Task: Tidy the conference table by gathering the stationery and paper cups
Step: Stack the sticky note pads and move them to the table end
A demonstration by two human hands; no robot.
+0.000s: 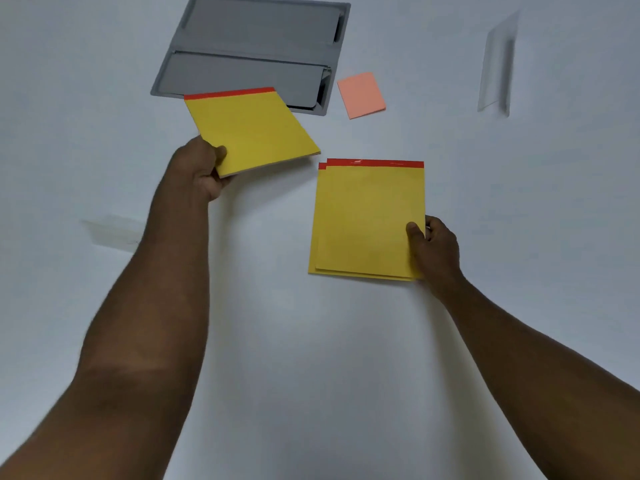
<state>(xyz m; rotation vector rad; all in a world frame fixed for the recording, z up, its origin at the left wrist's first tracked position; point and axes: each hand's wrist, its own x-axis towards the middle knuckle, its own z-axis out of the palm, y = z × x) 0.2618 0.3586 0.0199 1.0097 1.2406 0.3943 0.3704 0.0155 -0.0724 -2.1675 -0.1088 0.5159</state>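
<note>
While only the head view is given, it shows both hands busy with yellow pads on the white table (311,341). Left hand (201,171) pinches the near corner of one yellow pad (252,129), thumb on top, fingers curled under; pad looks tilted, far edge overlapping the grey hatch (249,50) set in the table. Right hand (436,247) grips the right edge of a stack of yellow pads (367,220), thumb pressed on top, stack lying flat; at least two pads, slightly offset. Single pad and stack are near, not touching. Pink sticky notes (361,95) lie just right of the hatch, untouched. Clear stand (497,64) far right, blurred. No paper cups in view.

Step, as I judge it: gathering pads, single one headed for the stack. Next move calls for bringing the left pad over, squaring red strips and edges, right hand steadying. Sticky notes not yet collected.
</note>
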